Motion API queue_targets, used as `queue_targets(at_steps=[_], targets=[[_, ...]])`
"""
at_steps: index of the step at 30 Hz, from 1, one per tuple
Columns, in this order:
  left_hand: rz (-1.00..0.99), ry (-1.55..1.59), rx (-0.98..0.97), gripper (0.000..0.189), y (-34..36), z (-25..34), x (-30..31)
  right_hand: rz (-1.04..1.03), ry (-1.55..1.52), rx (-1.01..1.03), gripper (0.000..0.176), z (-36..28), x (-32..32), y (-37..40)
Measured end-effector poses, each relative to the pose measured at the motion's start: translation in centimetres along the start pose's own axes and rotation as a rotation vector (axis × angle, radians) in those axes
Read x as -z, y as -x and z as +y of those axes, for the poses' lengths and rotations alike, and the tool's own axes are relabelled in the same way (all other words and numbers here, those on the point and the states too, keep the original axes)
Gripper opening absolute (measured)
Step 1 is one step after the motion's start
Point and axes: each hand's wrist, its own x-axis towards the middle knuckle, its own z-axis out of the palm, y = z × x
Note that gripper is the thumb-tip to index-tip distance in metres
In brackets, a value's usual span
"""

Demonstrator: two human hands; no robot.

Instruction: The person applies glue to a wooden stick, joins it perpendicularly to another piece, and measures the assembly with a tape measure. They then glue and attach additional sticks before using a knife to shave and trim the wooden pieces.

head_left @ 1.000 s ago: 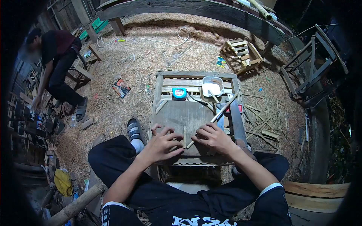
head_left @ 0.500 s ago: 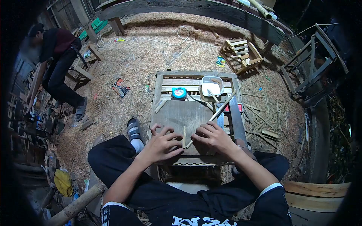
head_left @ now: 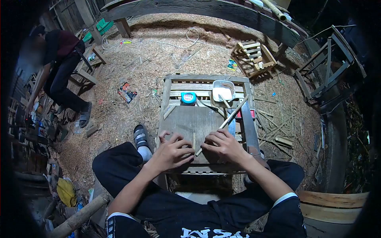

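A small slatted wooden table stands in front of me with a flat board on it. My left hand rests over the board, fingers bent and apart, its fingertips at the lower end of a short wooden strip. A long thin wooden stick slants across the table's right side. My right hand lies over its lower part with curled fingers, and the stick's near end shows beyond them. The right thumb's contact is hidden.
On the table are a blue tape measure and a white tub with a stick in it. A slatted wooden crate sits on the shavings-covered floor. Another person bends over at the left. Thin sticks lie at the right.
My left hand has shifted slightly right, so its fingers now cover the short strip's lower end. My right hand has barely moved. The person at the left has bent a little lower.
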Motion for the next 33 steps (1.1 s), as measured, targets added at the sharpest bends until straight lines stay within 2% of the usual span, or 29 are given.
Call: queue_targets(at_steps=[2, 5, 7, 9, 11, 12, 18, 20, 27, 30, 33], targets=[[-0.002, -0.008, -0.012, 0.028, 0.0, 0.0, -0.2, 0.061, 0.003, 0.007, 0.044, -0.2, 0.0, -0.1], [0.026, -0.034, -0.053, 0.029, 0.0, 0.1, -0.4, 0.042, 0.003, 0.01, 0.051, -0.4, -0.3, 0.0], [0.014, -0.043, -0.053, 0.02, 0.0, 0.2, -0.5, 0.045, 0.008, 0.015, 0.051, -0.6, -0.2, 0.1], [0.011, -0.039, -0.056, 0.02, 0.1, 0.0, -0.7, 0.049, 0.011, 0.02, 0.051, -0.8, -0.1, 0.0], [0.009, -0.036, -0.059, 0.02, 0.1, -0.1, -0.9, 0.107, 0.022, 0.012, 0.036, -0.9, 0.0, -0.2], [0.0, -0.027, -0.059, 0.021, 0.2, -0.2, -1.0, 0.108, 0.022, 0.013, 0.036, -0.9, 0.2, -0.2], [-0.038, -0.009, -0.055, 0.022, 0.3, -0.4, -1.1, 0.102, -0.008, -0.016, 0.04, -0.4, 0.1, 0.0], [-0.042, -0.01, -0.053, 0.022, 0.2, -0.3, -0.9, 0.126, 0.007, -0.02, 0.046, -0.3, -0.3, 0.1], [-0.006, -0.057, -0.073, 0.025, 0.0, 0.1, -0.8, 0.096, -0.004, -0.016, 0.047, -0.4, 0.2, 0.1], [-0.016, -0.073, -0.077, 0.025, 0.0, 0.0, -1.0, 0.101, -0.015, -0.014, 0.046, -0.7, 0.3, -0.2], [-0.055, -0.083, -0.077, 0.029, 0.4, -0.5, -1.2, 0.12, -0.002, -0.017, 0.036, -0.9, 0.5, -0.3]])
